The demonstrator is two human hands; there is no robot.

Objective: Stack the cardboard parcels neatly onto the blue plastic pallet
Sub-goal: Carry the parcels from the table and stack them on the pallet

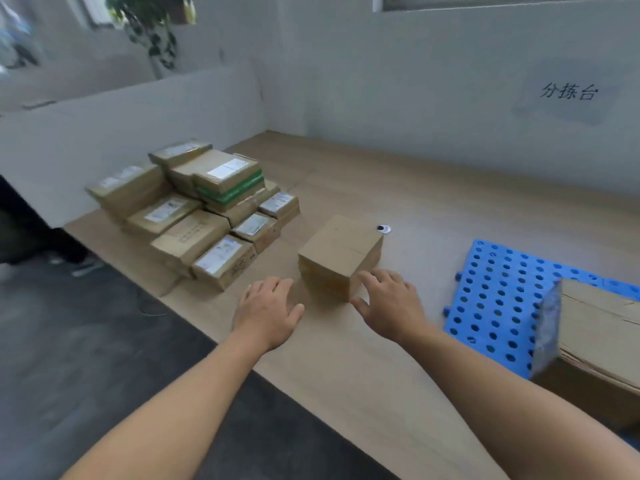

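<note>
A plain brown cardboard parcel stands alone on the wooden table, between a heap of parcels and the pallet. My left hand hovers just left of its near corner, fingers relaxed, apart from the box. My right hand is spread at the parcel's near right side, fingertips at or touching its face. The blue plastic pallet with round holes lies at the right. A large cardboard parcel with a taped end lies on the pallet's near right part.
A heap of several labelled cardboard parcels sits at the table's left end, one with a green band. A round cable hole lies behind the lone parcel. White walls bound the table at back and left. Dark floor lies left of the table edge.
</note>
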